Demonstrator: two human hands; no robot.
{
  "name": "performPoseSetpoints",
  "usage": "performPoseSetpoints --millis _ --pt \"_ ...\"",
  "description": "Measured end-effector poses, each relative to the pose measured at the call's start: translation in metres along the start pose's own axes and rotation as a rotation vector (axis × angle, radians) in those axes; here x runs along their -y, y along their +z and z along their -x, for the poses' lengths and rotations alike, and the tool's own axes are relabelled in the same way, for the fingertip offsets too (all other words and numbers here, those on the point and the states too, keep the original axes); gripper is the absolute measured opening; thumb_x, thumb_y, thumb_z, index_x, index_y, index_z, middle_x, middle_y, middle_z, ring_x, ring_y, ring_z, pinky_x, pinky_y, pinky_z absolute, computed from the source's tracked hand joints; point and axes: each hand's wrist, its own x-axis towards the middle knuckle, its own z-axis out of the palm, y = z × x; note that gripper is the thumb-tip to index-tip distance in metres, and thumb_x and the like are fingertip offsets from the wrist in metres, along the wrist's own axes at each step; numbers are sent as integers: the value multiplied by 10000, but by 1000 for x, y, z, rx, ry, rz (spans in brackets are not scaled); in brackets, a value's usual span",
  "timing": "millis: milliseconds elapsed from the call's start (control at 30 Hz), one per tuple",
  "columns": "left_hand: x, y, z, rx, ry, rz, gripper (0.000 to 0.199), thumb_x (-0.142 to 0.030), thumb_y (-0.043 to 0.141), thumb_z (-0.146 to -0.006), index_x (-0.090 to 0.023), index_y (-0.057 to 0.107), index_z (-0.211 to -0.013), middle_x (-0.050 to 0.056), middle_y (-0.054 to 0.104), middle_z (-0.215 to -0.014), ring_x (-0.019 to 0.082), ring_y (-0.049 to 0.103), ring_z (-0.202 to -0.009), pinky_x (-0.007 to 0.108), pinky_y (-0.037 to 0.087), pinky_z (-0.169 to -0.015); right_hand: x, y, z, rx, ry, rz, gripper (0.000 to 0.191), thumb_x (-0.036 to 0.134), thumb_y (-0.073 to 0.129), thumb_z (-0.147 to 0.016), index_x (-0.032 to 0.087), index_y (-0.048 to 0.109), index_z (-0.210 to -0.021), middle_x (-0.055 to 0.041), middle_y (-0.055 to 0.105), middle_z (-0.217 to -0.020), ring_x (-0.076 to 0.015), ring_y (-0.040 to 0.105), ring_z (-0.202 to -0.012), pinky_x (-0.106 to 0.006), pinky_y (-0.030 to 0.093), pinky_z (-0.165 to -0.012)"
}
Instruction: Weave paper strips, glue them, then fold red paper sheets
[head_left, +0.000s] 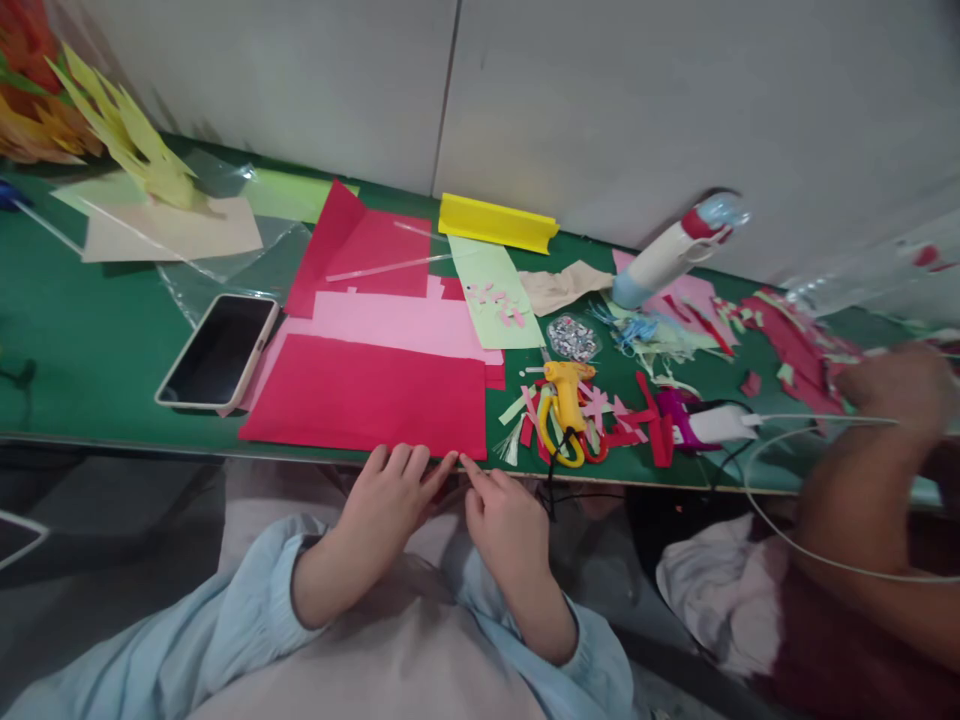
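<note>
A folded sheet of red paper (375, 395) lies at the near edge of the green table. My left hand (394, 500) is at its front edge, the fingers bent over the rim and the tip of one reaching toward the right corner. Close beside it my right hand (510, 525) grips the same edge near that corner, one finger stretched out and the others curled. The fingertips of both hands almost meet. What lies beneath the fingers is hidden. Behind the red sheet are pink paper (397, 325) and more red paper (382, 250).
A phone (219, 350) lies left. To the right are a yellow glue gun (568, 390), yellow-handled scissors (553, 435), paper scraps (630, 425), and a purple-and-white device (694, 422) with a cable. A bottle (667, 260) leans farther back. A co-worker's hand (896, 385) is at far right.
</note>
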Motion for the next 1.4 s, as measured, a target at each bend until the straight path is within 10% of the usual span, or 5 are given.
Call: performPoseSetpoints --millis 1400 --pt "8 2 -10 45 18 105 499 -334 565 -951 -314 480 -1442 100 605 -1069 229 541 -939 359 381 -757 -5 -39 -12 194 147 -27 438 176 456 -927 306 697 -1269 -77 786 -984 -198 746 -826 -254 465 -646"
